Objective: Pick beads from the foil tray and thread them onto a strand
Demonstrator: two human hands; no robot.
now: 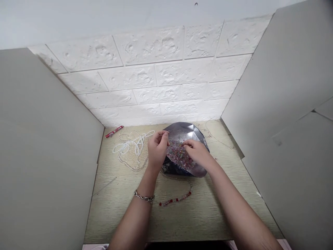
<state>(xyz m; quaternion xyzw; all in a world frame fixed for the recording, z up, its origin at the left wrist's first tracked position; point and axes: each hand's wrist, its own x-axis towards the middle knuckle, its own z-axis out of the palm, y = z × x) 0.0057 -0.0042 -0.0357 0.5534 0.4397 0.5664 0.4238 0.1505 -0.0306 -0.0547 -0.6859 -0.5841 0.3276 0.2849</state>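
A dark faceted bowl sits on the wooden table, holding several small mixed-colour beads. My left hand hovers at the bowl's left rim, fingers pinched on a thin needle or thread end whose tip pokes out above the fingertips. My right hand reaches into the bowl, fingertips down among the beads. A thread strung with red and pale beads curves across the table in front of the bowl, between my forearms. A chain bracelet circles my left wrist.
White pearl bead strands lie tangled left of the bowl. A small red tool rests at the back left. Grey partition panels flank the table on both sides, and a white brick-pattern wall stands behind.
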